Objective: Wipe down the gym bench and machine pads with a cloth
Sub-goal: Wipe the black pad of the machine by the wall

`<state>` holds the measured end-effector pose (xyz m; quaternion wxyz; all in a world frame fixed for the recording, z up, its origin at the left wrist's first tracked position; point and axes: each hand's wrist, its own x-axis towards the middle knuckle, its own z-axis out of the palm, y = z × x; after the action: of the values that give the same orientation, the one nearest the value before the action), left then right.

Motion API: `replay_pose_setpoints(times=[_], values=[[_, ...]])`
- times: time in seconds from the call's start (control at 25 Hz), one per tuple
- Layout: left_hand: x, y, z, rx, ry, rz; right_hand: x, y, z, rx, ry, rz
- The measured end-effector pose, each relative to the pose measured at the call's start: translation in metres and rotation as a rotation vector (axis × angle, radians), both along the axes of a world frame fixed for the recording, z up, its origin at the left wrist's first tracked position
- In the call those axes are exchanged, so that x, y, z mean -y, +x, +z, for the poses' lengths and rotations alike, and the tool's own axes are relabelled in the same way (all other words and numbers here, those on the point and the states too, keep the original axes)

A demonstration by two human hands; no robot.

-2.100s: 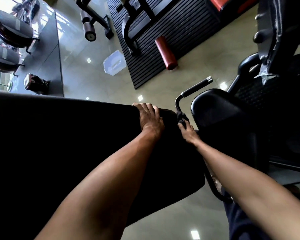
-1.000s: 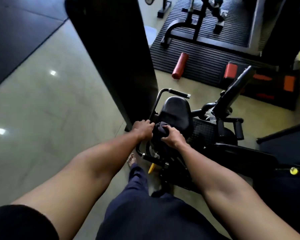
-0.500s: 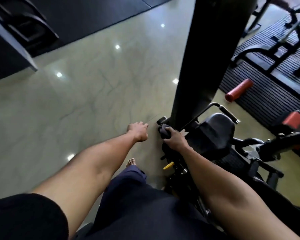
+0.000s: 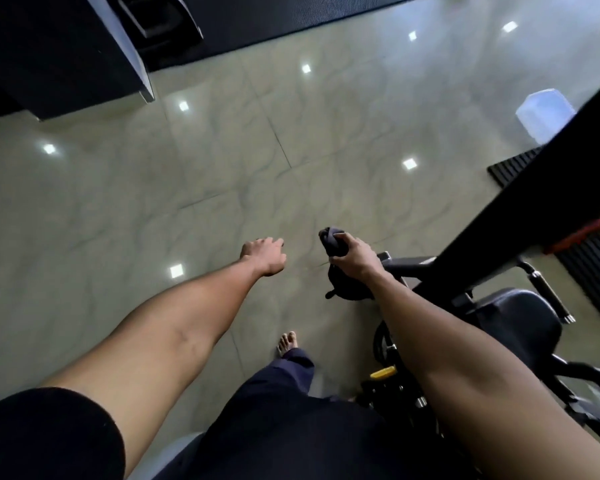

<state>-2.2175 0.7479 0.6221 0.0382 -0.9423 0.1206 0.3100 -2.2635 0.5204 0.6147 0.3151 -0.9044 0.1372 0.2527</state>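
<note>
— Where is the dark grey bunched cloth [image 4: 332, 244]?
— In the right hand [image 4: 357, 259]. Its fingers [image 4: 350, 242] curl tightly round it, and the bundle pokes out of the fist at ten o'clock, above the glossy beige tiled floor [image 4: 222, 168].
— And the left hand [image 4: 264, 255]?
— At nine o'clock from the right hand, apart from it. Its fingers are loosely bent and hold nothing.
— The long black padded bench [image 4: 551, 188]?
— At two o'clock from the cloth, not touching it.
</note>
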Motion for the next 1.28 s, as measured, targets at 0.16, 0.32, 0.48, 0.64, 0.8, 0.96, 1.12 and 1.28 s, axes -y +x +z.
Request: replay_pose_setpoints(times=[0.16, 0.32, 0.48, 0.64, 0.8, 0.96, 1.12, 1.28], values=[[-0.032, 0.044, -0.001, -0.012, -0.042, 0.121, -0.028, 0.06, 0.006, 0.017, -0.035, 0.049], [-0.064, 0.077, 0.005, 0.032, -0.095, 0.263, -0.056, 0.114, 0.016, 0.004, -0.089, 0.207], [-0.104, 0.1, 0.008, 0.053, -0.128, 0.451, -0.096, 0.178, 0.02, 0.004, -0.137, 0.415], [-0.145, 0.127, 0.006, 0.089, -0.167, 0.649, -0.143, 0.249, 0.021, 0.038, -0.144, 0.647], [-0.182, 0.135, 0.01, 0.072, -0.167, 0.924, -0.208, 0.314, 0.025, 0.035, -0.127, 0.893], [-0.22, 0.137, 0.012, 0.11, -0.176, 1.15, -0.284, 0.359, 0.026, 0.033, -0.133, 1.113], [-0.283, 0.141, 0.001, 0.104, -0.147, 1.326, -0.386, 0.375, 0.02, 0.029, -0.113, 1.294], [-0.354, 0.146, -0.009, 0.108, -0.127, 1.474, -0.489, 0.374, 0.021, 0.054, -0.097, 1.402]])
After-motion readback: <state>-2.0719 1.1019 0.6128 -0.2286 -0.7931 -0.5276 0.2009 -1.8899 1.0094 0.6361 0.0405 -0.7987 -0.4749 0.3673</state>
